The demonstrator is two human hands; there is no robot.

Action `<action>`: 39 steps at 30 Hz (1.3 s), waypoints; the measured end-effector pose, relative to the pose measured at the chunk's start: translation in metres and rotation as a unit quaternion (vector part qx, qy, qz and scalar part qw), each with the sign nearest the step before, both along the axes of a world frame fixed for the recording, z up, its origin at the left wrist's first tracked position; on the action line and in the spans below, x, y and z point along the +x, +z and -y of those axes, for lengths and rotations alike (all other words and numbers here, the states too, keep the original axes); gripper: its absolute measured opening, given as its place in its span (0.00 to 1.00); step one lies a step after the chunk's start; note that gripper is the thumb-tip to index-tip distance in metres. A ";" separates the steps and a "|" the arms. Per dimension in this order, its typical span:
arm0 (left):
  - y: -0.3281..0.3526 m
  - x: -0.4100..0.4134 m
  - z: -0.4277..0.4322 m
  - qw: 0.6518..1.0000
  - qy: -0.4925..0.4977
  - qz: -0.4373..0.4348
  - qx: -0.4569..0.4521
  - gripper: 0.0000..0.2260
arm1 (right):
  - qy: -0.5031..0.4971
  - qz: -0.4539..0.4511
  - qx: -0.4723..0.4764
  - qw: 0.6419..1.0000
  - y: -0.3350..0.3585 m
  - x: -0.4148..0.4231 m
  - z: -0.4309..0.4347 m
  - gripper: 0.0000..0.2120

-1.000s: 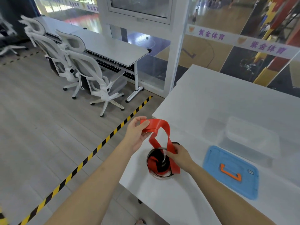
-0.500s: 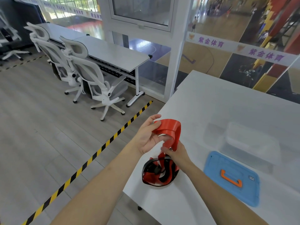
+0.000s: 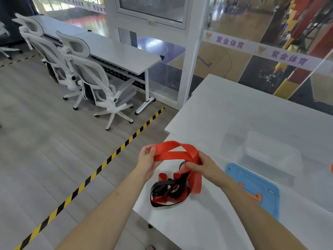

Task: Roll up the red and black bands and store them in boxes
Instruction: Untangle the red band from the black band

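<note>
The red band (image 3: 173, 153) is pinched taut between left hand (image 3: 146, 162) and right hand (image 3: 202, 166), still tangled with the black band (image 3: 163, 191), so untangling looks next before rolling.

Matt stretchy red band (image 3: 175, 152), smooth white table (image 3: 234, 109), translucent plastic box (image 3: 270, 154)

Red band (image 3: 173, 153): opened from the small tight fold of half a second ago into a wide, flattened loop with one twist, stretched sideways. Left hand (image 3: 146, 160): shifted leftward, pinching the loop's left end between thumb and fingers. Right hand (image 3: 203, 166): raised from just above the heap, where it sat one second ago, to level with the left, gripping the loop's right end; red tail hanging from it down to the surface (image 3: 234, 114). Heap below: loosened from a compact ring into a sprawled tangle, black band (image 3: 162, 192) spread leftward.
</note>
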State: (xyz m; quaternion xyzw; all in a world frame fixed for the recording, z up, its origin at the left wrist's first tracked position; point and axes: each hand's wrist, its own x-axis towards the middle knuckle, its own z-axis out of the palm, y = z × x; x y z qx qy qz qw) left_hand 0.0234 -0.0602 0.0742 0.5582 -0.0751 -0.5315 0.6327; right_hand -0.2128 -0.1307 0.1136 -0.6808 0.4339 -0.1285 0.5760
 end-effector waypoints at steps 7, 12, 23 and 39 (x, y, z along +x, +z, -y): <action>-0.060 -0.036 -0.018 0.905 -0.232 0.323 0.149 0.19 | -0.125 0.003 -0.063 0.990 0.006 0.005 0.009 0.15; -0.144 -0.049 -0.058 0.775 -0.438 0.393 0.231 0.36 | -0.192 0.029 -0.062 0.979 0.013 0.004 0.006 0.15; -0.136 -0.069 -0.082 0.786 -0.375 0.422 0.253 0.50 | -0.175 0.094 -0.105 0.974 0.065 0.019 0.004 0.07; -0.083 -0.050 -0.020 0.883 -0.148 0.429 0.122 0.19 | -0.190 0.130 -0.178 0.957 0.107 0.036 0.043 0.12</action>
